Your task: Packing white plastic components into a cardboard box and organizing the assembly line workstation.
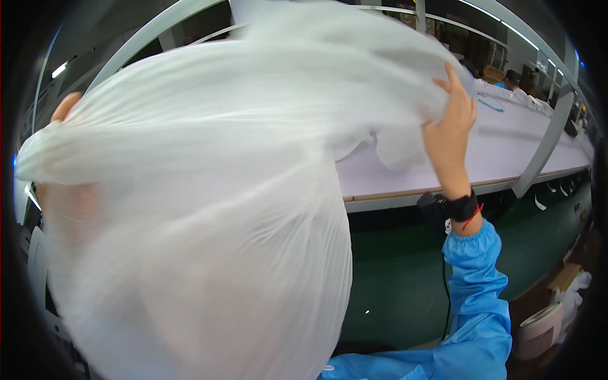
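Note:
A large, thin, white see-through sheet [240, 152], perhaps film or light cloth, billows across most of the view and is partly blurred. At the far left my left hand [65, 107] is closed around a gathered part of it. One finger shows above the folds, and the rest of the hand is veiled by the sheet. To the right, my right hand [451, 130] is raised against the sheet's right part, fingers spread and stretched upward. That arm wears a blue sleeve [478, 285], a black wrist strap with a small dark device, and a red string.
Beyond the sheet runs a long pale work table [506, 139] with a grey metal frame post [548, 142]. A thin blue item [491, 106] lies on it. White material and people are farther back. A pinkish ribbed box-like appliance [538, 329] stands on the floor, lower right.

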A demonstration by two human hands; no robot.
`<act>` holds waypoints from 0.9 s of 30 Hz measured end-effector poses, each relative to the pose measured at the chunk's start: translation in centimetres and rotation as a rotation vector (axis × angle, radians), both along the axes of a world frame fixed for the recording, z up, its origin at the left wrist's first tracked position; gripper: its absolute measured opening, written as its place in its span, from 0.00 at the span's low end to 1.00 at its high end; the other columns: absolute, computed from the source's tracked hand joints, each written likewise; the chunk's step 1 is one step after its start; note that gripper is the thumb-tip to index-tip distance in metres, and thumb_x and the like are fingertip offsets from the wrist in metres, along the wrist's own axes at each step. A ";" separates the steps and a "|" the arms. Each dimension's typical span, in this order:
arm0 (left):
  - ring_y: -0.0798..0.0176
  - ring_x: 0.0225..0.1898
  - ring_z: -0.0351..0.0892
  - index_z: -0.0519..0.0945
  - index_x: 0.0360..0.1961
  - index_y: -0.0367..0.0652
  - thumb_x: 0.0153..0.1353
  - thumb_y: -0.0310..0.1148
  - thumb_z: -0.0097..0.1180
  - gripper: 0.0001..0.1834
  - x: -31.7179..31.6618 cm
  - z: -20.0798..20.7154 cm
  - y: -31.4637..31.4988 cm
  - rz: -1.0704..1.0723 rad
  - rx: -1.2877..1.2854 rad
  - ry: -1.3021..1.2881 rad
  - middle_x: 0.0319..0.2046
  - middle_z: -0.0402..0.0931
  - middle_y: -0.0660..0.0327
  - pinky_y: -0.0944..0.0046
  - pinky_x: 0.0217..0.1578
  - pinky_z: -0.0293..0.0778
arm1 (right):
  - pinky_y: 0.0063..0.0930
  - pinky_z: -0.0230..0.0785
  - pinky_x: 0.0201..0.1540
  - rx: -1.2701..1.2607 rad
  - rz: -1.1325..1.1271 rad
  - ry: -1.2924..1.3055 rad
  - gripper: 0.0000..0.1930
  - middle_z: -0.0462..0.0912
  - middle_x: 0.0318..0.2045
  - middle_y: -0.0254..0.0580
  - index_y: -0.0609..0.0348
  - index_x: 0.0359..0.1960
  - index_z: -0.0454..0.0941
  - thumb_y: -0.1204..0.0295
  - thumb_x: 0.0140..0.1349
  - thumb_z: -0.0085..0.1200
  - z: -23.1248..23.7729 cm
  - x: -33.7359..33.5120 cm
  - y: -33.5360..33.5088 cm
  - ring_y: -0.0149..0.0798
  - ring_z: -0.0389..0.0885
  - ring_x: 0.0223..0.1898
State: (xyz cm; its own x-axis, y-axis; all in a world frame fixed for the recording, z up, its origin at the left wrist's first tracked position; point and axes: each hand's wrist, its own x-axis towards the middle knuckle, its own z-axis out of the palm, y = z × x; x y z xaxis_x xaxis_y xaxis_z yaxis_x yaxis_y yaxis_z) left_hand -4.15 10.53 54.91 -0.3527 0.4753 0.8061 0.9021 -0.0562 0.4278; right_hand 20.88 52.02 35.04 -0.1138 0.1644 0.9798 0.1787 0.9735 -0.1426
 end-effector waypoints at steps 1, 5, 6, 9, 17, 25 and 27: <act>0.63 0.41 0.76 0.76 0.45 0.36 0.62 0.36 0.49 0.16 -2.2 -1.3 -4.2 0.078 -0.091 -0.020 0.42 0.77 0.60 0.66 0.40 0.72 | 0.43 0.57 0.59 -0.032 -0.024 -0.059 0.33 0.78 0.44 0.45 0.56 0.58 0.68 0.77 0.46 0.63 -0.1 0.4 0.7 0.44 0.74 0.51; 0.64 0.41 0.77 0.74 0.49 0.35 0.63 0.39 0.49 0.19 -3.0 -7.9 -20.9 0.490 -0.481 -0.092 0.41 0.77 0.59 0.65 0.41 0.73 | 0.29 0.66 0.49 -0.272 0.402 -0.228 0.19 0.81 0.34 0.39 0.61 0.50 0.74 0.74 0.55 0.57 3.0 1.5 -6.1 0.31 0.78 0.38; 0.65 0.41 0.77 0.73 0.49 0.34 0.64 0.40 0.49 0.20 -1.6 -8.4 -23.2 0.612 -0.591 -0.117 0.41 0.77 0.59 0.64 0.42 0.73 | 0.24 0.67 0.44 -0.330 0.593 -0.369 0.15 0.80 0.32 0.38 0.62 0.47 0.75 0.74 0.57 0.55 3.9 1.6 -9.0 0.28 0.76 0.36; 0.57 0.46 0.77 0.72 0.49 0.34 0.62 0.36 0.52 0.19 -6.2 -14.6 -40.0 0.008 0.218 -0.845 0.44 0.76 0.54 0.59 0.47 0.75 | 0.21 0.68 0.37 -0.304 0.877 -0.658 0.10 0.79 0.28 0.35 0.65 0.40 0.77 0.75 0.57 0.53 4.5 0.7 -16.7 0.24 0.75 0.31; 0.61 0.36 0.80 0.75 0.47 0.34 0.66 0.33 0.46 0.15 -1.6 -23.4 -51.7 0.380 0.319 -1.112 0.39 0.79 0.57 0.63 0.40 0.79 | 0.23 0.68 0.27 -0.321 0.960 -1.169 0.11 0.78 0.29 0.33 0.60 0.43 0.77 0.71 0.62 0.47 2.2 -7.5 -30.0 0.28 0.74 0.25; 0.66 0.35 0.78 0.73 0.45 0.38 0.56 0.36 0.61 0.19 3.2 -21.4 -55.2 0.887 0.003 -0.866 0.37 0.77 0.60 0.67 0.37 0.75 | 0.20 0.69 0.28 -0.507 1.126 -1.161 0.17 0.79 0.33 0.35 0.63 0.45 0.77 0.60 0.67 0.47 2.8 -11.1 -36.6 0.26 0.76 0.26; 0.65 0.30 0.78 0.75 0.44 0.39 0.54 0.39 0.63 0.20 4.4 -21.5 -52.2 0.727 0.311 -0.861 0.33 0.78 0.60 0.67 0.34 0.74 | 0.23 0.71 0.42 -0.631 1.583 -1.223 0.21 0.80 0.40 0.44 0.70 0.48 0.75 0.61 0.65 0.49 2.7 -10.4 -37.9 0.30 0.81 0.35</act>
State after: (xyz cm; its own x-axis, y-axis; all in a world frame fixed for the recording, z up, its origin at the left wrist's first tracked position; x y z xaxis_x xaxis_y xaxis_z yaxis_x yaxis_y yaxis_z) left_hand 0.23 -41.65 33.36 -0.9471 -0.2389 0.2145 0.1839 0.1441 0.9723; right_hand 10.52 14.09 37.78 -0.8503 -0.4960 0.1760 -0.3235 0.2288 -0.9182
